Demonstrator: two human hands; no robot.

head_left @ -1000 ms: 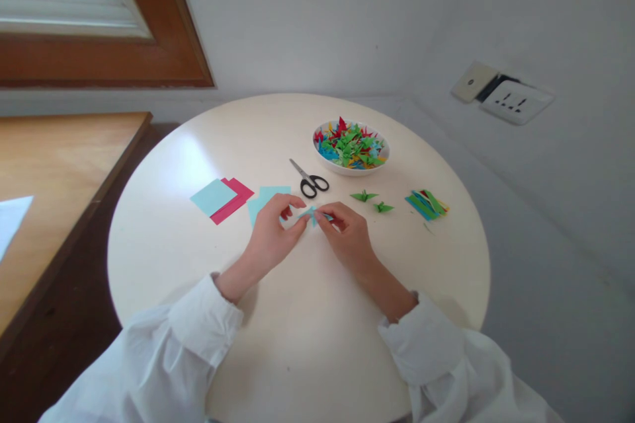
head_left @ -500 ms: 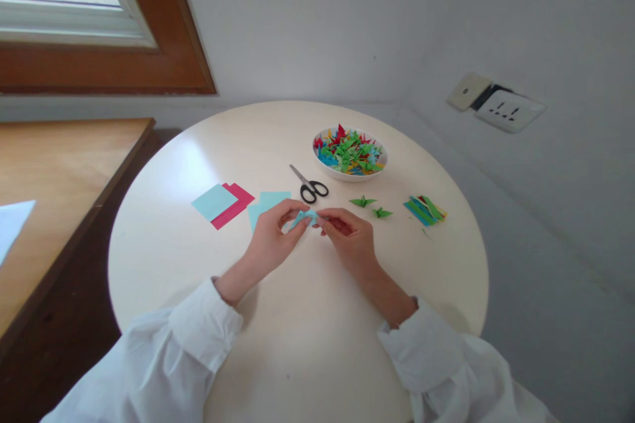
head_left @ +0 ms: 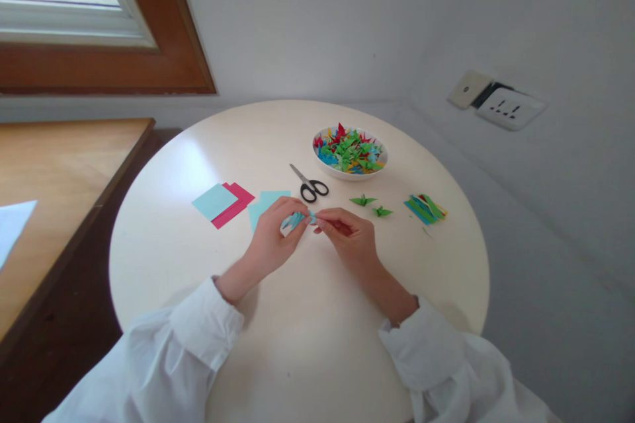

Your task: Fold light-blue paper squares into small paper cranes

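We've got a creased light-blue paper fold (head_left: 294, 219) pinched between the fingertips of our left hand (head_left: 274, 230) and right hand (head_left: 350, 235), over a smooth, round white table (head_left: 307, 344). Around it: metal scissors (head_left: 310, 184) with black loops, pointy green paper cranes (head_left: 364, 201), a shallow white bowl (head_left: 350, 176) of colourful ones.

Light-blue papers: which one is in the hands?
The small folded piece, pinched by left hand and right hand; other light-blue sheets lie flat on the table.

Round table (head_left: 307, 344)'s got pale blue sheets (head_left: 262, 201), pink sheets (head_left: 235, 209), scissors (head_left: 308, 183), a white bowl (head_left: 350, 176), two green paper cranes (head_left: 364, 200) and a messy pile of colourful strips (head_left: 425, 209).
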